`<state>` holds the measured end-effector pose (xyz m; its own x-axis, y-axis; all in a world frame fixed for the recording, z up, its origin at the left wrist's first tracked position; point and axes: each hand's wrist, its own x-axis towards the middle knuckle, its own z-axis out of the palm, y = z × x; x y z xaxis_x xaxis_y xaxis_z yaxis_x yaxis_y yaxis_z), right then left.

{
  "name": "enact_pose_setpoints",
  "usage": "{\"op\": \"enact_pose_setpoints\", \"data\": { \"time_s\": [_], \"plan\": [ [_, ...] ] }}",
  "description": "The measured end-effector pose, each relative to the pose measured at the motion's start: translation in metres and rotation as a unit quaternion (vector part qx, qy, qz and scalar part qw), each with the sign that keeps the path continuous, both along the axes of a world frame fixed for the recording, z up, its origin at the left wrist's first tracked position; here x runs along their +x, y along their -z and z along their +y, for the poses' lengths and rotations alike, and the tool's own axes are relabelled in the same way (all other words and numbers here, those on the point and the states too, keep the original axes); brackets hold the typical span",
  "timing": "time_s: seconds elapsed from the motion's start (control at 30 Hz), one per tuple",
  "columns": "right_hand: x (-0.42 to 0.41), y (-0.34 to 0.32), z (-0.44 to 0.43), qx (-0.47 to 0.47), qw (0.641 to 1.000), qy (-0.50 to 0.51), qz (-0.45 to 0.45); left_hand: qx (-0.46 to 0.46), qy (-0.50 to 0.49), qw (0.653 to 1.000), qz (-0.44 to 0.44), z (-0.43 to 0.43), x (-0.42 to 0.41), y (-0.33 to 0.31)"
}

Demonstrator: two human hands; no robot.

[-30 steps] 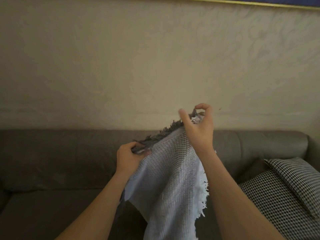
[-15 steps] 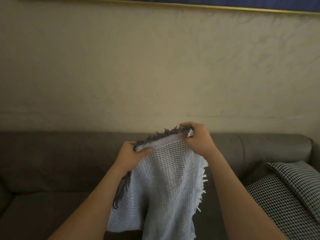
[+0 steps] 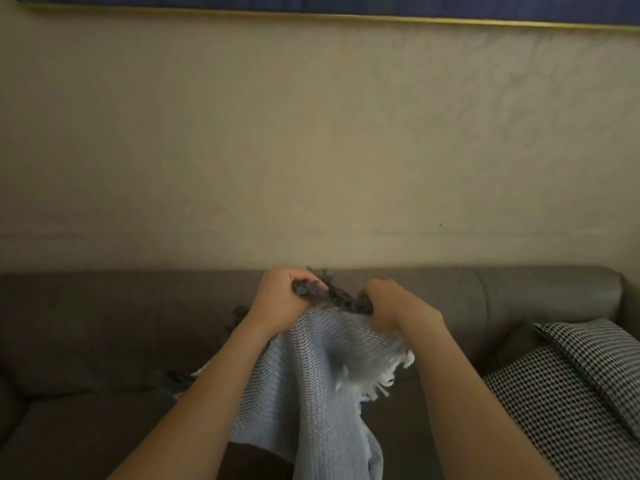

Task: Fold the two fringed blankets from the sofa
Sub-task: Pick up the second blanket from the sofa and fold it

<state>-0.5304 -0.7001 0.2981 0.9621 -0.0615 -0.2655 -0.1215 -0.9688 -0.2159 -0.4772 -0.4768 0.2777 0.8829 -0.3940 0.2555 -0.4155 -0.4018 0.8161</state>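
You hold the pale blue blanket (image 3: pixel 311 375) up over the sofa (image 3: pixel 104 323), your left grip (image 3: pixel 282 301) and right grip (image 3: pixel 398 306) each curled round its dark fringe (image 3: pixel 346 301), close together, the rest hanging between your forearms. This looks like an early fold. Next, match the corners squarely before you bring the halves together.

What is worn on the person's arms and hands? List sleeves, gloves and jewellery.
Nothing shows. The left hand and right hand are ungloved, with no ring visible. The left forearm and right forearm are bare: no sleeve, watch or bracelet in view.
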Motion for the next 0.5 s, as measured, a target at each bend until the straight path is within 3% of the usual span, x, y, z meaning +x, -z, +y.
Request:
{"op": "enact_pose_setpoints", "data": {
  "time_s": [0.2,0.33,0.5],
  "plan": [
    [-0.010,0.017,0.020,0.202,0.977,-0.031,-0.058,-0.009,0.002,1.000,0.001,-0.003,-0.002,-0.007],
    [-0.010,0.027,0.026,0.205,0.972,-0.012,-0.118,-0.016,0.003,1.000,0.008,0.001,-0.001,-0.006],
    [-0.009,0.021,0.029,0.219,0.967,0.001,-0.131,-0.010,0.000,1.000,0.007,0.005,0.000,-0.004]
  ]
}}
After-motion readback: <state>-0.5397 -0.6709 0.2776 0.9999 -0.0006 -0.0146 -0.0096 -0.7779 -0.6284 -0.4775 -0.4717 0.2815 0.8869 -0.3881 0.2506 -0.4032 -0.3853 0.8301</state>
